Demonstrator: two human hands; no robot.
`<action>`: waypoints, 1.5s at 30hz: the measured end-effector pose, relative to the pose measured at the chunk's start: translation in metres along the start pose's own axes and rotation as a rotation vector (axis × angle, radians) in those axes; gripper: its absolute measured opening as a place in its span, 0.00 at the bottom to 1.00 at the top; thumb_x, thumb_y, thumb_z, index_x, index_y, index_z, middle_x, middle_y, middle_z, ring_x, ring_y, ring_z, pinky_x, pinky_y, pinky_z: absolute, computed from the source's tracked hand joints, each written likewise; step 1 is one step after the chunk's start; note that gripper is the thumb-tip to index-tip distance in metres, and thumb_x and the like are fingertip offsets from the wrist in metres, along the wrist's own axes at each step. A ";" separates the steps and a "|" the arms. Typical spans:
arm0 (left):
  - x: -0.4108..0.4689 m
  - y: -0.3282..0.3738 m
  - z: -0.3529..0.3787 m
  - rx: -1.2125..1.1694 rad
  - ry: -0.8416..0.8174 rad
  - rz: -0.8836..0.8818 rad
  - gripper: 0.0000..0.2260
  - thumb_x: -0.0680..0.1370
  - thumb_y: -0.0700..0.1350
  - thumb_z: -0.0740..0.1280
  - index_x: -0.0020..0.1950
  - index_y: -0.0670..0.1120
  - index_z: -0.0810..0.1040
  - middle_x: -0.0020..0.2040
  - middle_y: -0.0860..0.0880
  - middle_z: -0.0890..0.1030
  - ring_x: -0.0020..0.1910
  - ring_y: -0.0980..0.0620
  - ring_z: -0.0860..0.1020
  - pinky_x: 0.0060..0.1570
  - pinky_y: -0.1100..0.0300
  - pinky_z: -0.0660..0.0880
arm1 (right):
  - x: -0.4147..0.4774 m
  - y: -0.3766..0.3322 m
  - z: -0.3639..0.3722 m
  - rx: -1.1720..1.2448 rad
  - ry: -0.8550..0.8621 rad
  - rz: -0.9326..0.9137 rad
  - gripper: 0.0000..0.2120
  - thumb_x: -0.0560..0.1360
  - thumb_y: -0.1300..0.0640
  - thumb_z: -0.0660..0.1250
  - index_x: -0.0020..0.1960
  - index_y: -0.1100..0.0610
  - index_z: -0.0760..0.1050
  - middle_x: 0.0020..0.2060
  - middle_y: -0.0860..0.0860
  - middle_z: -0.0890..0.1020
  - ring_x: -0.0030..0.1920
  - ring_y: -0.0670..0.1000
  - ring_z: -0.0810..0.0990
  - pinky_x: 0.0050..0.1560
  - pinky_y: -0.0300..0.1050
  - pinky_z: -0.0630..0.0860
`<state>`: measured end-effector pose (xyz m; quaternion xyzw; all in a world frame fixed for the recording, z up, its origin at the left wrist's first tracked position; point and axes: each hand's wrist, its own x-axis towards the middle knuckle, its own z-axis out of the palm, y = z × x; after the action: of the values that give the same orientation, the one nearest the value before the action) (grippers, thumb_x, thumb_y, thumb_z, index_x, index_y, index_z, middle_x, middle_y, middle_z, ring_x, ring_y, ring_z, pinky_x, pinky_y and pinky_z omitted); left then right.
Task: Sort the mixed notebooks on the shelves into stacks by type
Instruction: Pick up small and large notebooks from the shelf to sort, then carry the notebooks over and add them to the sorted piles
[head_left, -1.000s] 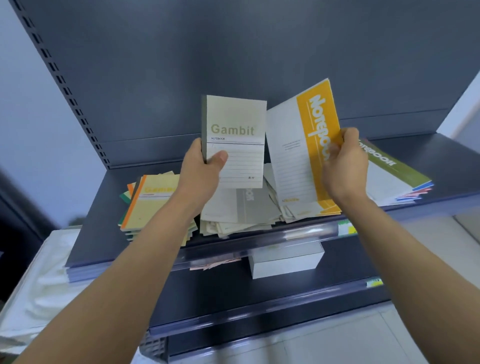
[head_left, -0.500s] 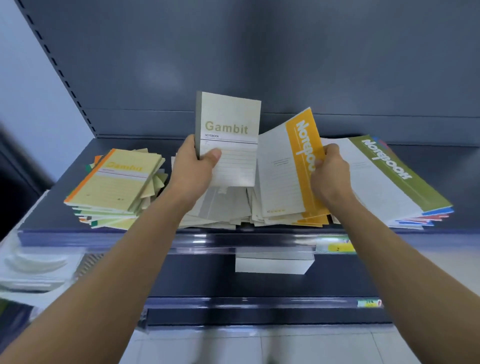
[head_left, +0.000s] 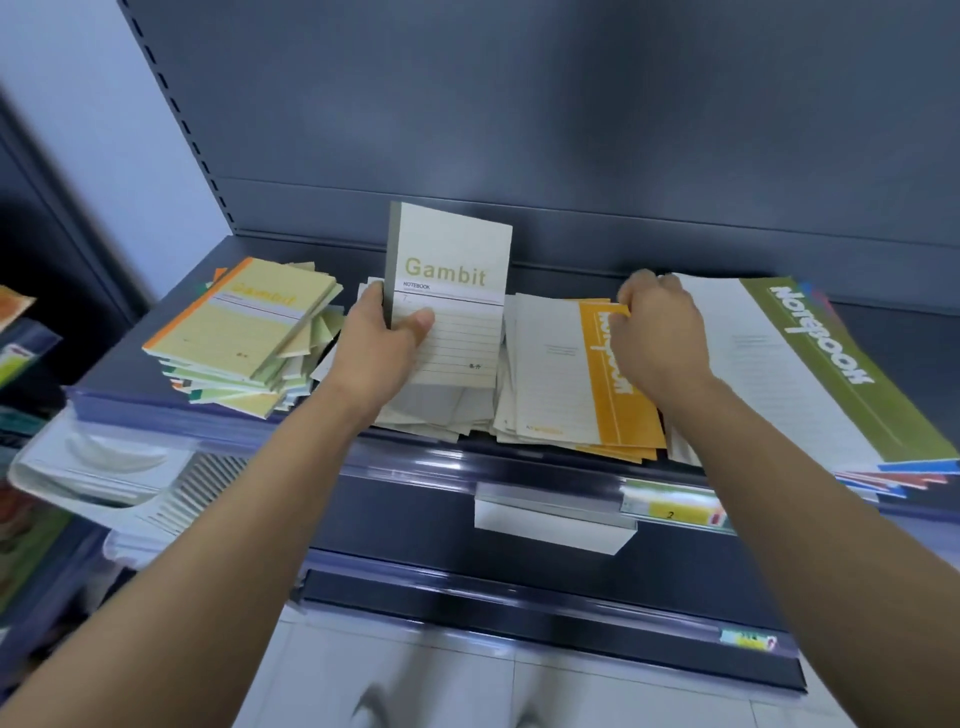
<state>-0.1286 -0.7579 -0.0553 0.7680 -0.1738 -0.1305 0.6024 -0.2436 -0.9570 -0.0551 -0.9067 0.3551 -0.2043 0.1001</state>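
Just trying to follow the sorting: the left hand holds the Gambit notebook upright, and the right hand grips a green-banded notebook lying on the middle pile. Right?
Not quite. The right hand grips an orange-banded notebook, not a green one; the green-banded notebook tops the pile further right. The head view shows this. The left hand does hold the Gambit notebook upright.

Both bare forearms are reaching forward. The left hand (head_left: 382, 345) is gripping a cream paper notebook with a grey spine (head_left: 457, 249) upright, thumb pressing its cover. Right of that notebook, the right hand (head_left: 660, 332) is curling knuckles-up, pinching the far edge of a flat white notebook with an orange band (head_left: 623, 415).
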 end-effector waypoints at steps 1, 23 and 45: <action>0.001 0.002 -0.003 0.011 0.004 0.008 0.07 0.79 0.41 0.64 0.56 0.48 0.71 0.48 0.56 0.78 0.47 0.58 0.77 0.43 0.66 0.72 | 0.003 -0.009 -0.006 0.019 0.016 -0.057 0.09 0.76 0.63 0.61 0.56 0.62 0.72 0.53 0.60 0.76 0.52 0.59 0.74 0.50 0.51 0.73; 0.071 -0.018 -0.188 0.395 0.019 -0.092 0.09 0.75 0.40 0.69 0.54 0.41 0.78 0.50 0.45 0.81 0.48 0.46 0.79 0.47 0.57 0.75 | -0.004 -0.252 -0.010 0.185 0.042 -0.400 0.07 0.78 0.58 0.60 0.53 0.59 0.73 0.48 0.55 0.77 0.51 0.57 0.73 0.54 0.50 0.69; 0.069 0.003 -0.323 0.592 0.533 0.128 0.12 0.76 0.44 0.67 0.58 0.44 0.75 0.53 0.48 0.71 0.51 0.51 0.72 0.50 0.64 0.67 | 0.013 -0.419 0.015 0.269 -0.052 -0.840 0.13 0.79 0.53 0.60 0.61 0.57 0.72 0.58 0.53 0.75 0.60 0.55 0.70 0.59 0.49 0.66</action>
<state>0.0655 -0.5035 0.0254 0.9028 -0.0888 0.1668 0.3862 0.0238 -0.6604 0.0719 -0.9561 -0.0766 -0.2487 0.1346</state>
